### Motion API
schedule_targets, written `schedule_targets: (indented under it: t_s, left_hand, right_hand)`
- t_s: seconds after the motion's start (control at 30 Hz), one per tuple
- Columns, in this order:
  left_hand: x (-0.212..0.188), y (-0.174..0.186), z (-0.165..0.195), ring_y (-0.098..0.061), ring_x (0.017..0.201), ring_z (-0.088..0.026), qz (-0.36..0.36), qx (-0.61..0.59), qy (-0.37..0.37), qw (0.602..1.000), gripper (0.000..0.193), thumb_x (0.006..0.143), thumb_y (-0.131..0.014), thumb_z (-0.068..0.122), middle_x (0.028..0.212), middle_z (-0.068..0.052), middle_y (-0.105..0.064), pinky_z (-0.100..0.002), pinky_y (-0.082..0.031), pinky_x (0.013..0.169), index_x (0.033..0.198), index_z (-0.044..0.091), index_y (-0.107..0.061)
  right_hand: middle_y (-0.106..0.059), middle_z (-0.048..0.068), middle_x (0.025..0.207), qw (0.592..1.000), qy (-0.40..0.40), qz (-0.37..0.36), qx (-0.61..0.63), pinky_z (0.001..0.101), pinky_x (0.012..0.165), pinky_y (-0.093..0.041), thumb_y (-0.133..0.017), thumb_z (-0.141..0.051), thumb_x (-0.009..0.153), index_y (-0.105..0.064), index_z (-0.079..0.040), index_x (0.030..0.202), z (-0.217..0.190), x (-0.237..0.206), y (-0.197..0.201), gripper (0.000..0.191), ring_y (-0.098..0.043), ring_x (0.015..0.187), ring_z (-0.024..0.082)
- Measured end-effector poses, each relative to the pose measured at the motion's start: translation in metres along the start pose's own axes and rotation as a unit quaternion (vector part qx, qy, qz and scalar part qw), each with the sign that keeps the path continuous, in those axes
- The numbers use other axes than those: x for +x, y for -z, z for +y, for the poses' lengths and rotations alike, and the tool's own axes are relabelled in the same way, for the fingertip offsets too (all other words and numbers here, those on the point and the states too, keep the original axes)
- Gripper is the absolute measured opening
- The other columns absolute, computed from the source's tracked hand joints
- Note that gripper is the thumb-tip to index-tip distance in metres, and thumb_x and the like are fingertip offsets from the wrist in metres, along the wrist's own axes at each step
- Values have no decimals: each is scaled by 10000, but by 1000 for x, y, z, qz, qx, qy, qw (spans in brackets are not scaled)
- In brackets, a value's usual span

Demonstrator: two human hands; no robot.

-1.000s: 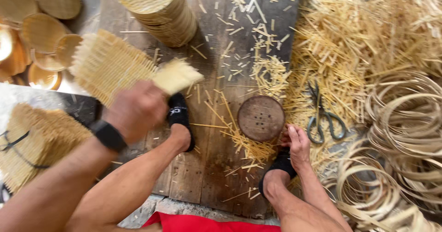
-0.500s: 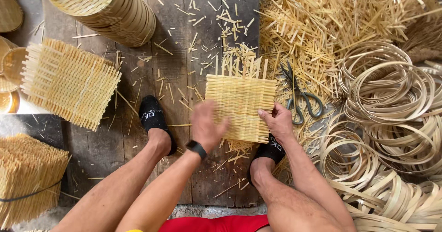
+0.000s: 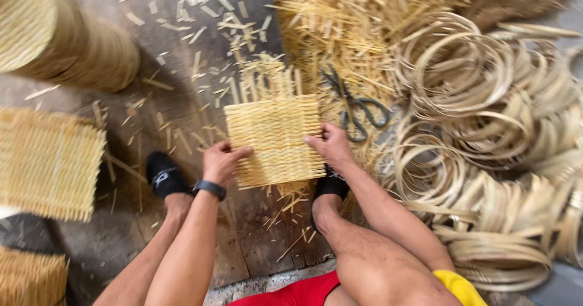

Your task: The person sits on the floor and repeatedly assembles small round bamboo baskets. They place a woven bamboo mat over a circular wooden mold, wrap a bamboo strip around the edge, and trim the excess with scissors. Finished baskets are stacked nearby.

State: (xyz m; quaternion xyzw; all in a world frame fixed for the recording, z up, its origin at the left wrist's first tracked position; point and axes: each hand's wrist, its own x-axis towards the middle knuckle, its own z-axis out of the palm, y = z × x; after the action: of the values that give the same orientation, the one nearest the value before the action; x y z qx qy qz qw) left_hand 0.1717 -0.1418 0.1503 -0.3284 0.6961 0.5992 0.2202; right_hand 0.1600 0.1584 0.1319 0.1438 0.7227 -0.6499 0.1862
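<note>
Both hands grasp one square woven bamboo mat (image 3: 274,139), held flat above the plank floor (image 3: 182,99) between the person's feet: the left hand (image 3: 221,161) grips its left edge, the right hand (image 3: 328,146) its right edge. Black scissors (image 3: 355,107) lie just beside the mat, on loose bamboo strips (image 3: 340,33). Coiled bamboo hoops (image 3: 486,99) sit to the right; another woven mat (image 3: 48,160) lies well apart on the left.

Bare wooden floor (image 3: 182,108) left of the square woven bamboo mat (image 3: 276,139) lies open, only scattered splints. Right is crowded: black scissors (image 3: 355,108), coiled bamboo hoops (image 3: 486,130).
</note>
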Motion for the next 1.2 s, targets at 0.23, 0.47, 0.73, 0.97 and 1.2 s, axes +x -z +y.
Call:
schedule_targets:
  t_s: [0.23,0.47,0.73,0.97,1.2]
  left_hand:
    - [-23,-3,4,-686,1044,-228,98,134,-20,986,900,726,-885,293,1214,-196,-672,-336,-575,882,1448,-29,-455]
    - [-35,20,1,-611,1082,-253,167,18,-147,975,880,775,-886,250,1282,-176,-581,-353,-540,895,1475,-17,-424]
    - [-30,18,-31,-623,1138,-250,148,-10,-198,969,826,828,-866,206,1365,-164,-577,-354,-531,925,1513,10,-449]
    - [-58,-17,-4,-657,1120,-346,176,23,-285,942,755,865,-850,132,1321,-253,-554,-413,-574,905,1456,-99,-441]
    - [-197,-118,98,-605,1252,-339,49,160,-708,686,521,878,-709,199,1295,-226,-643,-453,-542,1020,1332,-23,-584]
  right_hand:
    - [-634,42,956,942,86,270,-179,283,698,-584,-843,-210,880,-632,-88,1111,-43,-5,118,336,-630,814,162]
    - [-654,104,1028,718,118,215,-651,456,928,-441,-880,-318,753,-713,-118,942,-62,-37,244,323,-598,1012,282]
    - [-683,94,909,725,170,206,-634,423,883,-516,-737,-227,938,-690,-92,979,-27,-58,289,148,-645,923,231]
    - [-599,-11,658,675,212,308,-636,335,715,-608,-689,-332,957,-719,-196,852,-53,-110,319,174,-569,594,103]
    - [-593,-29,698,791,488,9,-369,202,546,-486,-528,-313,1165,-744,-218,1087,-178,-166,189,249,-538,611,64]
